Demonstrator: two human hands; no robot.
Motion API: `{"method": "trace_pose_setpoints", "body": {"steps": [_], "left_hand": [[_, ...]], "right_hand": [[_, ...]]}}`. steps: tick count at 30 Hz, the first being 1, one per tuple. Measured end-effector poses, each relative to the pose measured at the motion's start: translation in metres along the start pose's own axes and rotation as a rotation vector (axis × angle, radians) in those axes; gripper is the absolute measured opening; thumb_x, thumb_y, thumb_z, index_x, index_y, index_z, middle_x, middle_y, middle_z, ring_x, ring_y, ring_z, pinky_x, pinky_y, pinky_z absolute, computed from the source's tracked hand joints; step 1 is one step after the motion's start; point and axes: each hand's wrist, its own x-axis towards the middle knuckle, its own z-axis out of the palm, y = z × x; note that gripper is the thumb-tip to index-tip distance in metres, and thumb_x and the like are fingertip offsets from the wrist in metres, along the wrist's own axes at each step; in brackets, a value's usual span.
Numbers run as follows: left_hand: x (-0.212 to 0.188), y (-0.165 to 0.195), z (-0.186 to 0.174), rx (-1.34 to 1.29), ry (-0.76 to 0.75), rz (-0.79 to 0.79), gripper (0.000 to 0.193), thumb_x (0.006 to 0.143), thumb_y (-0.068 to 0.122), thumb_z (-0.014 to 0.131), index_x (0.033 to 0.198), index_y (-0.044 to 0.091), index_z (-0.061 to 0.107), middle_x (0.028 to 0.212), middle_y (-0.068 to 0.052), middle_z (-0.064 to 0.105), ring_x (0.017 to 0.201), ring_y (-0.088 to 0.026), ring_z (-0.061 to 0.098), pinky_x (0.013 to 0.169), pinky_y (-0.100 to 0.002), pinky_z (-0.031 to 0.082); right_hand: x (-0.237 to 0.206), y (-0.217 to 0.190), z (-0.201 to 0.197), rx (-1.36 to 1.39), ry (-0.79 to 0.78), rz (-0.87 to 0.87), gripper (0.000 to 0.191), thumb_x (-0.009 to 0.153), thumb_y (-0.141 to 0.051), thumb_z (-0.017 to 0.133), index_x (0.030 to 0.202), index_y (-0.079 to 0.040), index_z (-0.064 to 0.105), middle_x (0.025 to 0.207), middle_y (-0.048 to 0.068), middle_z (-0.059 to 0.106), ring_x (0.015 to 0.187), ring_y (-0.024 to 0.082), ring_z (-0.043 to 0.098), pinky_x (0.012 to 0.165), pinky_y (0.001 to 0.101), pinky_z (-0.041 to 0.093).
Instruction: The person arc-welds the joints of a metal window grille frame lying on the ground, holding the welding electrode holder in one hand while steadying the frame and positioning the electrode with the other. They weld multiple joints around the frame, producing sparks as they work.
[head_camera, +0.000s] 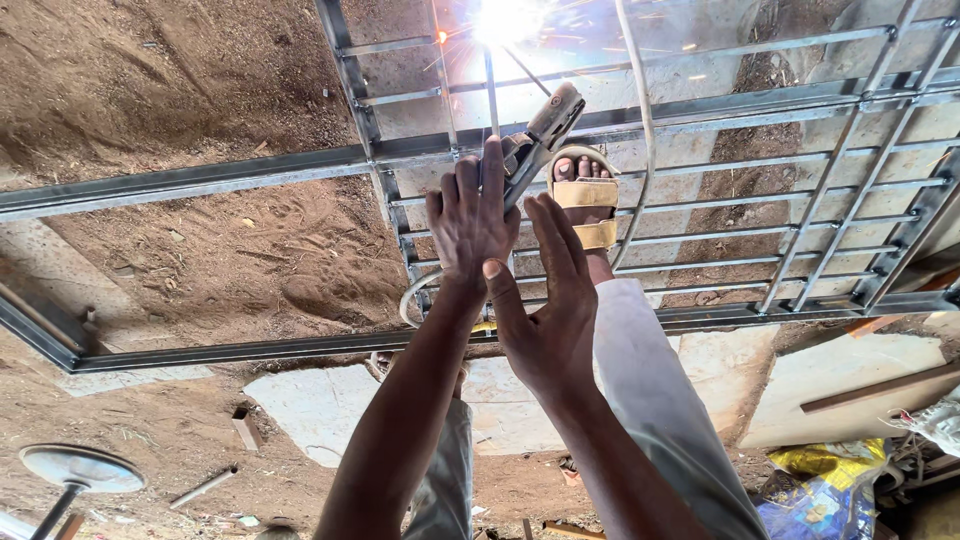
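Below, crumpled yellow-and-blue bag bottom-right.

A crumpled yellow plastic bag lies on the ground at the lower right corner of the view. Just below it, touching it, sits a blue bag with coloured print, creased and partly cut off by the picture's bottom edge.
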Motion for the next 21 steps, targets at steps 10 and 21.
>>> {"method": "trace_pose_setpoints", "body": {"steps": [10,21], "left_hand": [[-0.0034,0.0008,-0.0015,-0.016,-0.012,0.003,0.085,0.075,0.029,0.079,0.150,0.009,0.046,0.108,-0.011,0.056,0.088,-0.029,0.058,0.069,-0.046,0.046],[0.0042,0.0027,-0.0012,-0.049,-0.002,-0.026,0.077,0.080,0.027,0.078,0.150,0.011,0.048,0.110,-0.009,0.057,0.090,-0.028,0.059,0.072,-0.047,0.047]], "right_hand": [[-0.0029,0.0025,-0.0011,0.008,-0.005,0.007,0.058,0.101,-0.025,0.070,0.147,0.006,0.052,0.153,0.027,0.054,0.147,0.038,0.052,0.122,0.0454,0.042],[0.0000,0.0016,-0.0019,-0.002,-0.015,-0.004,0.060,0.101,-0.027,0.070,0.147,0.007,0.051,0.152,0.027,0.055,0.146,0.039,0.053,0.122,0.0460,0.043]]}}
